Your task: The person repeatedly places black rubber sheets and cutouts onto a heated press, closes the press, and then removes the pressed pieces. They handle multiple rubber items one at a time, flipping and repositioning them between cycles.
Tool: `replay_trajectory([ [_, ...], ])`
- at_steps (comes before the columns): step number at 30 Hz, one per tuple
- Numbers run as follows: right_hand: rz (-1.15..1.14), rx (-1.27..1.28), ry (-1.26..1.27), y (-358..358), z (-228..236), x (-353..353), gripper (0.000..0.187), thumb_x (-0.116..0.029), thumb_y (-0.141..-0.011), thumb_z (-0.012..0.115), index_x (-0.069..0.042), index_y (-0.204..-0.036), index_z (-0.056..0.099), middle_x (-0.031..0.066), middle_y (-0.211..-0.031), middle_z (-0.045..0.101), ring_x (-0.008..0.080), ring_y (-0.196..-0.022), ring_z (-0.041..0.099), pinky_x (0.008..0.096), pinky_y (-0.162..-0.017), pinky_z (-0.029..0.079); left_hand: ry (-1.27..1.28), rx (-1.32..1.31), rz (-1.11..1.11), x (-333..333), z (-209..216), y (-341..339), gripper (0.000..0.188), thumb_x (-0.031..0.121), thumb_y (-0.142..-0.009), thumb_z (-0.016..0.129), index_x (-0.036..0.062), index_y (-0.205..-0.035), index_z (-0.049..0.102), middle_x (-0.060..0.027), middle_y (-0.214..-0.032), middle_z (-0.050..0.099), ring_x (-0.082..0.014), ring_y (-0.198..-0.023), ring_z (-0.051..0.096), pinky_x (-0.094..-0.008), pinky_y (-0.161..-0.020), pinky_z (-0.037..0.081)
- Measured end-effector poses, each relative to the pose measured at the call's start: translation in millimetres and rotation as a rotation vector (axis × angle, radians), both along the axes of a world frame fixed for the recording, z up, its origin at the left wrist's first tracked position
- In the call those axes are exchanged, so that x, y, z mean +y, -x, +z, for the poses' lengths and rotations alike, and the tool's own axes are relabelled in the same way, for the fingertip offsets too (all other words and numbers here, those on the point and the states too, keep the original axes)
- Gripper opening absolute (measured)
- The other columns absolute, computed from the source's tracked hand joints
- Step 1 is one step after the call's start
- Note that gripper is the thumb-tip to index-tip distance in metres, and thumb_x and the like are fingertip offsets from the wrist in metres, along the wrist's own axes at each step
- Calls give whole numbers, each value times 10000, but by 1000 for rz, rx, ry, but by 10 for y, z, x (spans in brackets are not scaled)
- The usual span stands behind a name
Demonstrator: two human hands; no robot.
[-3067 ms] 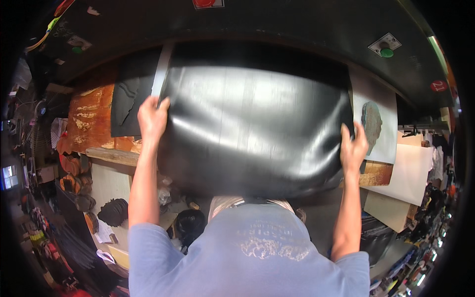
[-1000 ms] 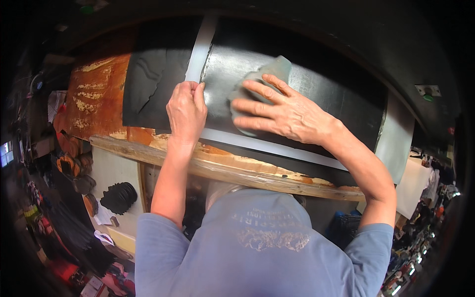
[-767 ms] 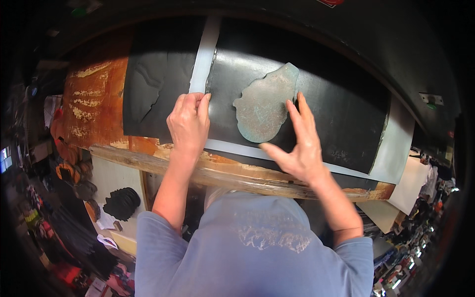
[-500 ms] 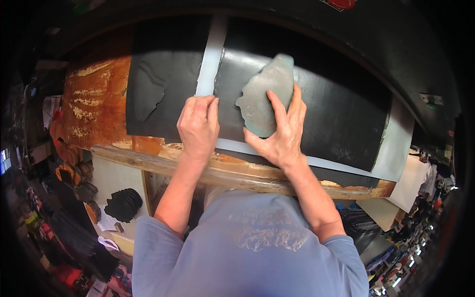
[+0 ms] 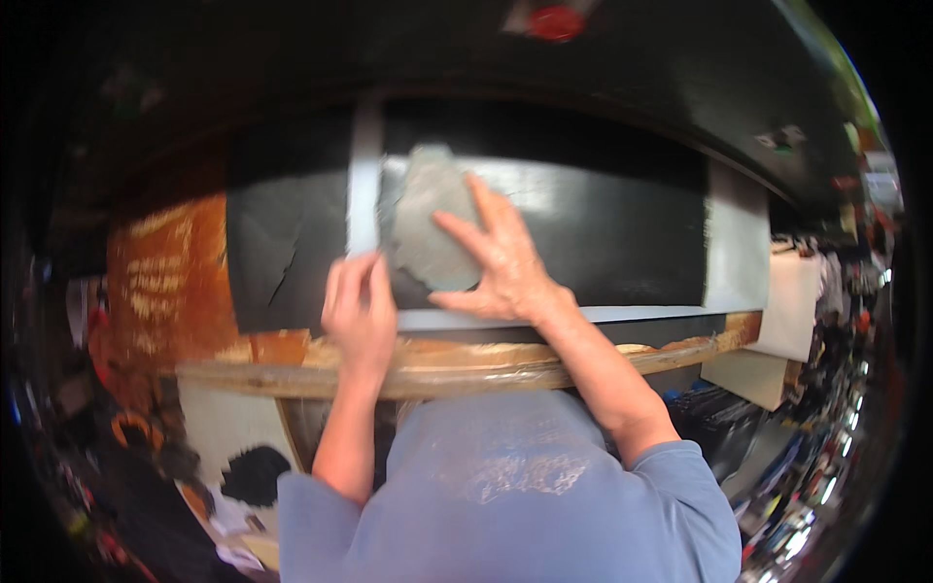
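Right hand (image 5: 501,267) flat, fingers (image 5: 465,233) spread on a grey ragged-edged piece (image 5: 428,228), left hand (image 5: 358,311) fingers together — tips at a pale vertical strip (image 5: 364,175), both on a black sheet (image 5: 593,228) over a wooden bench edge (image 5: 457,364).

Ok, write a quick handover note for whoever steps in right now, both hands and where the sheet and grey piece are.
Left hand: flat on the black sheet at the lower end of the upright grey strip.
Right hand: spread open, pressing the ragged grey piece onto the sheet.
The sheet lies on the worn wooden bench, with a pale strip along its near edge.
Done: piece laid flat. Left: cannot tell.
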State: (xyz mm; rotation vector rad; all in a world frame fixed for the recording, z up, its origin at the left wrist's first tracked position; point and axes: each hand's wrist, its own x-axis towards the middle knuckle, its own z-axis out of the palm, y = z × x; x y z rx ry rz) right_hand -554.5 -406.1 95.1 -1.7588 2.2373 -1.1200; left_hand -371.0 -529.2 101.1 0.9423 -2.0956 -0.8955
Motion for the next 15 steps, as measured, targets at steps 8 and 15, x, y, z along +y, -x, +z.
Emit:
replay_trajectory([
  [8, -681, -260, 539, 747, 277, 1142, 107, -86, -980, 723, -30, -921, 653, 85, -942, 693, 191, -844, 663, 324, -792, 542, 172, -119, -499, 783, -224, -405, 127, 7, -901, 800, 21, -865, 678, -132, -812, 670, -333, -673, 650, -436, -625, 522],
  [15, -1048, 58, 610, 2072, 899, 2174, 331, -300, -1113, 616, -49, -932, 734, -28, -756, 642, 84, -711, 598, 270, -674, 499, 342, -58, -357, 555, -560, -491, 193, 6, -958, 752, 1, -811, 626, -162, -745, 604, -369, -642, 607, -471, -602, 488],
])
